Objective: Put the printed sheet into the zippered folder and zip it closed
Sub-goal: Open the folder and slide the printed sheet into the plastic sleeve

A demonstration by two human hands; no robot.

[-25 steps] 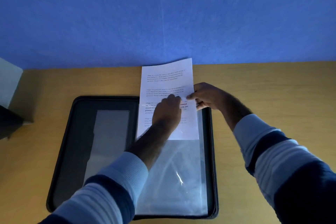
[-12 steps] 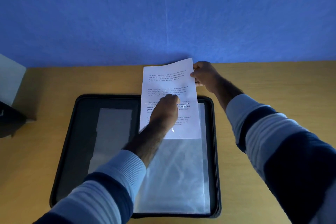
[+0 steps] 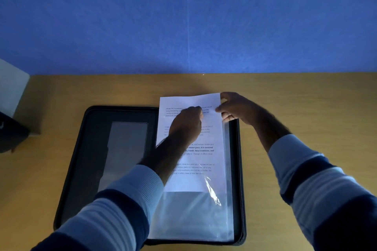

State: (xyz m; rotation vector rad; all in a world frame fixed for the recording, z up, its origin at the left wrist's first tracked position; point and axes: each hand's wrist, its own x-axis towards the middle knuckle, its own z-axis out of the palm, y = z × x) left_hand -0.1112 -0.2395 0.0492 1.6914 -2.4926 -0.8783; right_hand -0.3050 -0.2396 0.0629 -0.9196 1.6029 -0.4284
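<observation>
A black zippered folder [image 3: 91, 149] lies open flat on the wooden table [image 3: 306, 98]. A clear plastic sleeve [image 3: 193, 216] covers its right half. The white printed sheet [image 3: 204, 149] sits most of the way down inside that sleeve, its top strip sticking out past the folder's far edge. My right hand [image 3: 238, 108] pinches the sheet's top right corner. My left hand [image 3: 187, 126] rests over the sheet's upper part with fingers curled at the sleeve's top edge, apparently gripping it. My left forearm hides the sheet's lower left.
The folder's left half carries a grey rectangular pocket [image 3: 124, 153]. A white box [image 3: 10, 85] and a dark object [image 3: 10, 134] stand at the table's far left edge. A blue wall rises behind the table.
The sheet has slid toward me, deeper into the sleeve. My right hand shifted from the sheet's side edge to its top right corner and came down with it. My left hand stayed put.
</observation>
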